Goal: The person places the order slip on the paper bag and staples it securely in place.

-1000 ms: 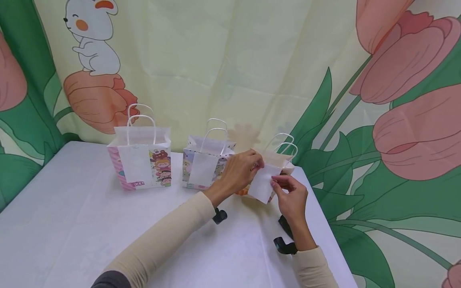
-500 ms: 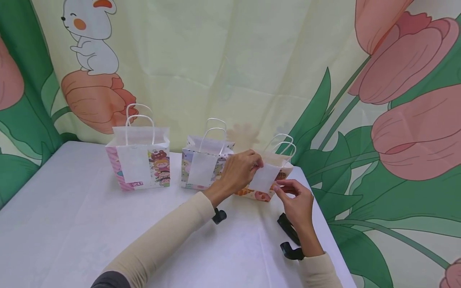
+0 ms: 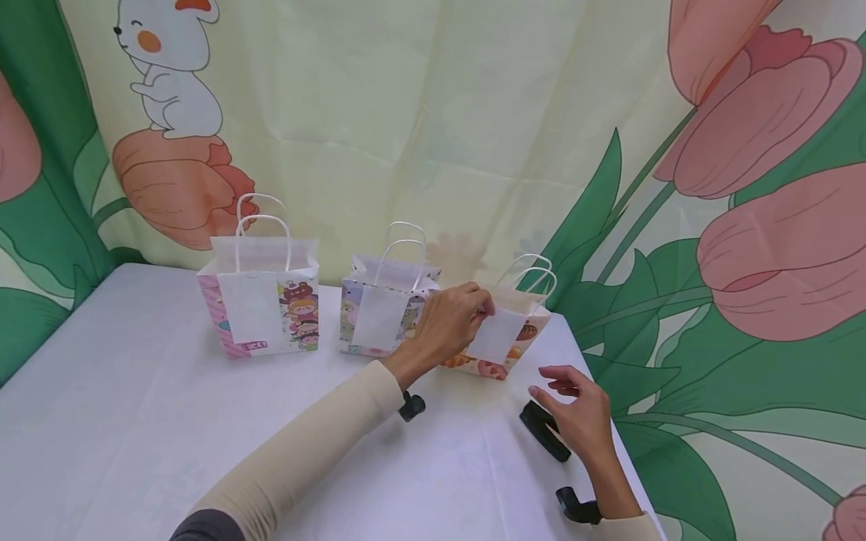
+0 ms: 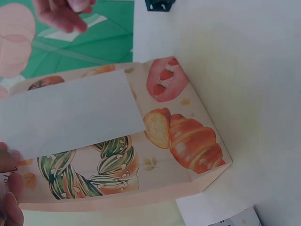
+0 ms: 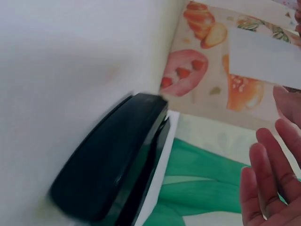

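Observation:
On the right of the table stands a small paper gift bag [image 3: 534,327] printed with breads, its twisted handles up. A white sheet of paper [image 3: 496,336] lies flat against its front; in the left wrist view that paper [image 4: 75,113] spans part of the bread print. My left hand [image 3: 449,319] pinches the paper and the bag together at the top rim. Lower right, my right hand [image 3: 583,413] is held with relaxed fingers and nothing in them. Just beside it a black stapler [image 3: 541,432] rests on the table; the right wrist view shows the stapler [image 5: 108,160] close up.
Two more gift bags stand to the left: a pink patterned one [image 3: 301,312] and a smaller pastel one [image 3: 350,308], each with white paper on its front. A white cloth covers the table [image 3: 169,443]. Behind hangs a curtain [image 3: 352,113] printed with tulips.
My right hand has left the paper's right edge and moved down and right toward the stapler, its fingers spreading. My left hand stays at the bag's rim.

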